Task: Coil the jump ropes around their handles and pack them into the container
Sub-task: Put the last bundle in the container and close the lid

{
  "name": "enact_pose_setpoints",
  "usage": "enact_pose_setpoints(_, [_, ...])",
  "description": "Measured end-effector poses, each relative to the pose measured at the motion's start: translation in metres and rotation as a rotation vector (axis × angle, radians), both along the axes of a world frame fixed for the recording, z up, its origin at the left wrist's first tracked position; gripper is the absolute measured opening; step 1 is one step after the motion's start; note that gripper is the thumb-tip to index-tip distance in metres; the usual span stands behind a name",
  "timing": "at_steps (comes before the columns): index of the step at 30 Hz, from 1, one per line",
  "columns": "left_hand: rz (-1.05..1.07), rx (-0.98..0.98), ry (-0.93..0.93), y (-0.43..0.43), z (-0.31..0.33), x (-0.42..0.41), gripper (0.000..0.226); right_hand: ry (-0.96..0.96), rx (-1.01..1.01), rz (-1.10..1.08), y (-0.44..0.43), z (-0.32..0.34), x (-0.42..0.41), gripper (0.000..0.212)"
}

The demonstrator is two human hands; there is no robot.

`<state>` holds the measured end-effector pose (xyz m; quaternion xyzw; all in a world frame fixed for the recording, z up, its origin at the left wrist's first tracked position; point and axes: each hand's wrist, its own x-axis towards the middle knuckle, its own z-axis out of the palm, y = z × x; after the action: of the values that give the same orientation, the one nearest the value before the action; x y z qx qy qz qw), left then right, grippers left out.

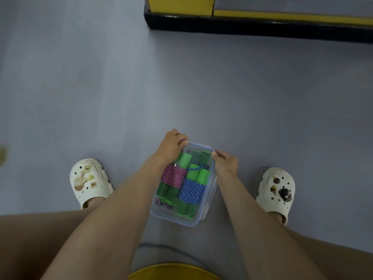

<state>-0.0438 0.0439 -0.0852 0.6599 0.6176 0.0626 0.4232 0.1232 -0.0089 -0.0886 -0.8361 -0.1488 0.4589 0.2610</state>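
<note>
Jump ropes (202, 174) lie in the clear container (210, 201). Both my arms reach down to its far end: left grip (172, 145) curled over the far left corner, right grip (225, 161) pinching the far right rim. The container sits on grey floor (101, 77) between my clogs (88, 180). Inside, a pink coil (173, 175) and a blue coil (190, 190) wrap green handles.

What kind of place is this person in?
Probably a gym or sports room, though only a guess: smooth grey-blue floor, a yellow-and-black platform edge at the far side, and coiled jump ropes with green handles in a clear plastic container.
</note>
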Motion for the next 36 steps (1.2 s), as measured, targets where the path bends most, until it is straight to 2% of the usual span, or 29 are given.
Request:
enact_pose_setpoints(5, [-0.072,-0.088,0.070,0.017,0.011,-0.002,0.024,0.008,-0.005,-0.012,0.000,0.002,0.000,0.021])
enact_pose_setpoints(9, [-0.287,-0.064,0.181,0.024,0.021,0.010,0.027,0.010,-0.006,-0.008,0.000,0.003,-0.002,0.021])
enact_pose_setpoints(11, [-0.363,-0.043,0.177,0.019,0.020,0.020,0.030,0.003,-0.010,-0.011,0.000,0.003,-0.004,0.021])
enact_pose_setpoints(18, [-0.337,-0.069,0.170,0.018,0.013,0.033,0.030,-0.001,-0.001,-0.001,0.001,0.005,-0.001,0.022])
enact_pose_setpoints(23, [-0.351,-0.079,0.256,0.014,0.010,0.039,0.031,0.005,-0.005,0.012,0.000,0.003,0.000,0.022])
enact_pose_setpoints(31, [-0.267,-0.045,0.213,0.008,0.008,0.030,0.030,0.062,0.016,0.025,0.002,0.007,0.001,0.022])
enact_pose_setpoints(34, [-0.068,-0.005,0.168,-0.003,0.002,0.011,0.029,0.125,0.069,0.050,0.006,0.011,-0.002,0.024])
enact_pose_setpoints(36, [0.098,-0.019,0.174,-0.009,0.001,-0.008,0.028,0.148,0.091,0.055,0.006,0.012,-0.007,0.014])
